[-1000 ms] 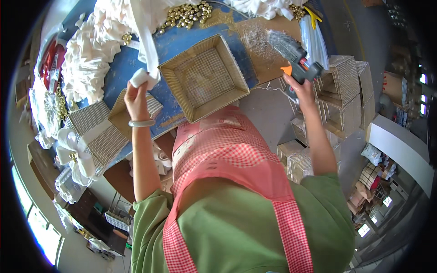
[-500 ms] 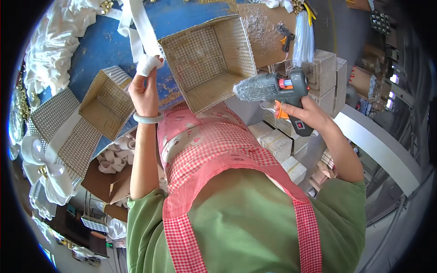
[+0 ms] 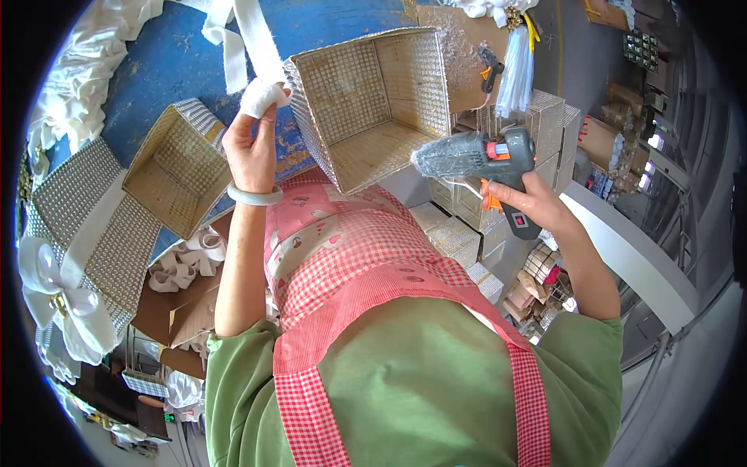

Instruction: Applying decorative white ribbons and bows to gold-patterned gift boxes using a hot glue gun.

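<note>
My left hand pinches a white fabric ribbon, its end looped over the fingertips beside the left wall of a large open box. The ribbon runs away from me up over the blue table. The box has a tan inside and studded walls, with its opening tilted toward me. A dark grey hot glue gun is gripped in my right hand, fingers at its orange trigger. Its nozzle, covered in pale glue strands, points left at the box's right edge.
A smaller studded box stands left of my left hand, near a box with a white ribbon and flower. White fabric is heaped far left on the blue table. A second glue gun lies on cardboard. Boxes are stacked at right.
The large box, both hands, the ribbon and the glue gun appear slightly farther right, while the smaller box appears slightly left. Both grips are the same.
</note>
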`<move>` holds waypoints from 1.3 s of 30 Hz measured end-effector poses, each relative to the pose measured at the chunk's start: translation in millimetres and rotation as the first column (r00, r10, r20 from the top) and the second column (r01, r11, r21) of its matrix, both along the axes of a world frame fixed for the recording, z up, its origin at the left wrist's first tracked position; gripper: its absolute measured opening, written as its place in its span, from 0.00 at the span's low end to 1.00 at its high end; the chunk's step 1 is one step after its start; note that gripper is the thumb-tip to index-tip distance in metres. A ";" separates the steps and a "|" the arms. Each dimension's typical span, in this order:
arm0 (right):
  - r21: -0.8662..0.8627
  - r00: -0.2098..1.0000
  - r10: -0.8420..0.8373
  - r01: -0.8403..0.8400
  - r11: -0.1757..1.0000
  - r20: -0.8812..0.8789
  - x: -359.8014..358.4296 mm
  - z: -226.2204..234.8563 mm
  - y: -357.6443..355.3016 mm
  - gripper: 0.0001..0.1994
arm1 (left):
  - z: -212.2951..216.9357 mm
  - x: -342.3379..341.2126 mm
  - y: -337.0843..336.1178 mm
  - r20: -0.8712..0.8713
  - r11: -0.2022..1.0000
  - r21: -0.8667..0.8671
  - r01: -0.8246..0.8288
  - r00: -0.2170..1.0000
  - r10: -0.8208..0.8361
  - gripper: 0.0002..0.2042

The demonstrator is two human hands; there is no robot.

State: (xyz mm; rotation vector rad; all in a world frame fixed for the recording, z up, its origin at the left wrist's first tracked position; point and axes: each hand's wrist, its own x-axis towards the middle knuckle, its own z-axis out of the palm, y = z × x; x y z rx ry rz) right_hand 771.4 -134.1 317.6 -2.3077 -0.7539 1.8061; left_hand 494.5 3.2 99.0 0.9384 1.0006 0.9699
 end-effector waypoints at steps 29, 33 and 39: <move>-0.144 0.995 0.102 -0.099 0.985 0.016 4.9 -4.7 22.5 0.18 | -8.0 -11.5 8.1 -0.017 1.000 -0.026 -0.006 1.000 0.005 0.11; -0.005 0.989 0.132 -0.132 0.991 0.065 7.4 -6.4 14.2 0.18 | -7.7 -14.1 11.1 -0.041 0.999 -0.038 -0.003 0.999 0.001 0.11; -0.037 0.986 0.168 -0.167 0.985 0.024 5.6 -11.8 27.9 0.19 | 5.2 -11.4 14.3 -0.022 1.000 -0.010 0.012 1.000 -0.012 0.12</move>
